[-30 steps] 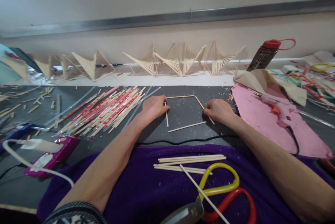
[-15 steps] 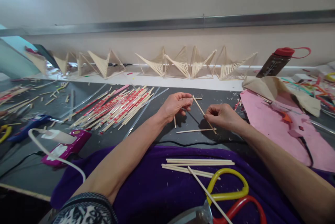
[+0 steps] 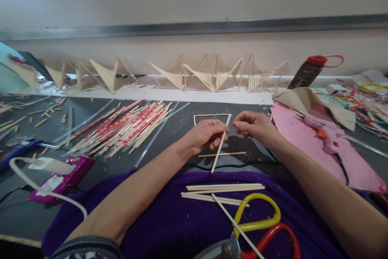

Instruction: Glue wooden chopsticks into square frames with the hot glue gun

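My left hand (image 3: 206, 135) pinches a thin wooden stick (image 3: 218, 150) that slants down toward me above the dark table (image 3: 169, 137). Close beside it, my right hand (image 3: 253, 126) has its fingertips pressed together near the stick's upper end; whether it touches the stick is unclear. Behind my hands an L-shaped piece of joined sticks (image 3: 209, 115) lies flat, and a loose stick (image 3: 222, 154) lies just under them. On the purple cloth (image 3: 169, 218) in front of me rest several cut sticks (image 3: 222, 190).
A heap of red-and-white wrapped chopsticks (image 3: 127, 127) lies left. Stick sculptures (image 3: 209, 74) line the back ledge. Yellow and red handled scissors (image 3: 257, 226) sit on the cloth. A pink glue gun (image 3: 60, 176) is at left, a pink sheet (image 3: 315, 142) and a bottle (image 3: 306, 72) at right.
The stick frame lay as a flat square a second ago. My hands lifted off the table, pulled one side stick free, and now my left hand holds it slanting toward me.
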`<state>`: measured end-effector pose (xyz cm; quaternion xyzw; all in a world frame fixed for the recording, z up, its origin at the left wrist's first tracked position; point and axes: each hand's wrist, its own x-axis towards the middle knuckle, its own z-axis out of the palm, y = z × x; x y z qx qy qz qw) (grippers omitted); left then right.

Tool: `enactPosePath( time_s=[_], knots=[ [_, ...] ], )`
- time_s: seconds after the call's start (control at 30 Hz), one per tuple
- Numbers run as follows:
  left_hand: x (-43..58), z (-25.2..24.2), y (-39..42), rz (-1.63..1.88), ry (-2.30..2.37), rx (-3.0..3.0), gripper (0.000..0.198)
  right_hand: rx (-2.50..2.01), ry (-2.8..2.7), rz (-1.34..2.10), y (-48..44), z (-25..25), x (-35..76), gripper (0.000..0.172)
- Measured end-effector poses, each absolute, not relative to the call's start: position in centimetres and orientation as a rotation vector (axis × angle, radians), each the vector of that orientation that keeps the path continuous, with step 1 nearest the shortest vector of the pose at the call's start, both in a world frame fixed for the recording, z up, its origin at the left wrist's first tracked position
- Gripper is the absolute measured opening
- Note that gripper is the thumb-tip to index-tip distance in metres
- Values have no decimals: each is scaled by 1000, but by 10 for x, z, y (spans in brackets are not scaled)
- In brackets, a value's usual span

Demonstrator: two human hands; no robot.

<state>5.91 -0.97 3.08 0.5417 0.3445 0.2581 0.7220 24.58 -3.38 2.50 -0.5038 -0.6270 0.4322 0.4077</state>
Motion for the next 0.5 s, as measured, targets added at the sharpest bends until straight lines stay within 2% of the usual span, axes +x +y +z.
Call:
enactPosePath(
  time_s=[0.07, 0.13, 0.37, 0.5],
  knots=[
    [62, 32, -18, 464, 771, 1242, 18, -1244, -1526, 1139, -32, 28, 253, 37],
    [64, 30, -23, 425, 783, 1276, 17, -1231, -1571, 1163, -31, 28, 256, 33],
    [66, 25, -22, 467, 874, 1272, 16, -1298, -1643, 1094, -29, 24, 254, 30],
    [64, 27, -20, 475, 895, 1320, 23, -1318, -1654, 1023, -29, 24, 253, 29]
  ],
)
